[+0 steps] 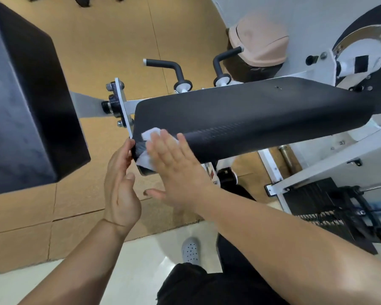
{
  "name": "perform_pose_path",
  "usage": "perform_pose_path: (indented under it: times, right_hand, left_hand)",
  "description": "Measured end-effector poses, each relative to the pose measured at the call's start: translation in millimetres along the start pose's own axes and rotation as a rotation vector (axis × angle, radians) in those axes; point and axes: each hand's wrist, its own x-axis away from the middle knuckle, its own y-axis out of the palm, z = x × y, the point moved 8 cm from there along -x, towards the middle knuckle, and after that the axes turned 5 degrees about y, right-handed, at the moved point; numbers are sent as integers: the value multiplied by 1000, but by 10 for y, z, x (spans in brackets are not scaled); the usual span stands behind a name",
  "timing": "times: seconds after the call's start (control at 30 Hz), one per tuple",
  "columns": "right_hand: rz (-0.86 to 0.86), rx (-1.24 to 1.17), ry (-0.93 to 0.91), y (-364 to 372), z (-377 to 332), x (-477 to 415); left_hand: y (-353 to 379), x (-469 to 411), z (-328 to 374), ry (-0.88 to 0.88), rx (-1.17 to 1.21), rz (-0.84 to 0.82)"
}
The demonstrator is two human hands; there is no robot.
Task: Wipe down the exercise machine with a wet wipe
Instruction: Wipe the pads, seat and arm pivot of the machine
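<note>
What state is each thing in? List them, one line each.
wet wipe: unfolded, pressed flat on the pad's near end.
long black pad: wipe at its left end, the rest uncovered.
right hand: open, palm flat on the wipe.
left hand: fingers steadying the pad's end.
pink cap: resting on the machine behind the handles.

wipe (149,137) on pad (240,119), under right hand (176,168)

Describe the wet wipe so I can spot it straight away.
Find the long black padded bench running across the middle of the exercise machine. At its near end, beside the white metal bracket, the right hand presses flat on the wet wipe: the only crumpled white sheet lying on black padding.
</note>
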Motion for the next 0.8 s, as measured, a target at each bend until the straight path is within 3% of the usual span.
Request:
perform_pose_path:
  times: [0.1, 0.2, 0.33, 0.43, 0.5, 0.6, 0.67, 0.8]
  right_hand:
    - [66, 110, -64, -40, -249, -147]
    - [108, 70, -69, 28, 89, -19]
    - [175, 52, 243, 146, 967, 462]
    - [106, 28, 475, 156, 1144, 576]
    - [78, -8, 390, 117, 759, 372]
    - [-30, 39, 10, 183, -91, 80]
    - [6, 78, -101, 188, -322, 21]
    - [129, 101, -140, 232, -47, 114]
  left_hand:
    - [-15, 9, -25, -51, 193, -51]
    - [-27, 74, -154, -132, 285, -59]
    - [-25, 81, -229, -197, 332, -30]
    - [-22, 66, -254, -248, 367, 14]
    - [-29, 59, -264, -270, 387, 31]
    - [-71, 40, -245, -298, 417, 52]
    - [-102, 36, -226, -317, 385, 55]
    - [-47, 47, -57, -100, -56, -67]
